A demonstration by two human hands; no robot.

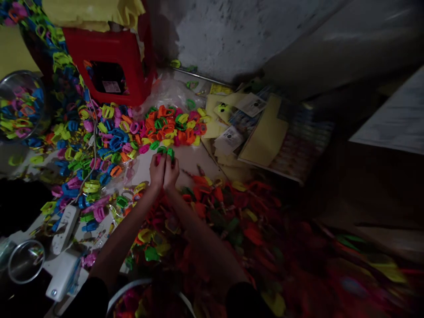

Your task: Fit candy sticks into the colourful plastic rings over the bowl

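My left hand and my right hand are pressed together over the pale work surface. Closed fingers of both hands grip small bright plastic pieces. Green plastic pieces poke out beyond the fingertips, and a bit of pink shows at the left hand. How many pieces each hand holds is hidden. Just beyond the hands lies a heap of orange, green, yellow and pink plastic pieces, many shaped like small open frames. Below my forearms spreads a dim, blurred pile of red, orange and green pieces.
A red plastic stool stands at the back left, near a metal bowl of coloured pieces. A white power strip and cable lie at left. Yellow envelopes and cards are stacked at right. A tub rim sits below me.
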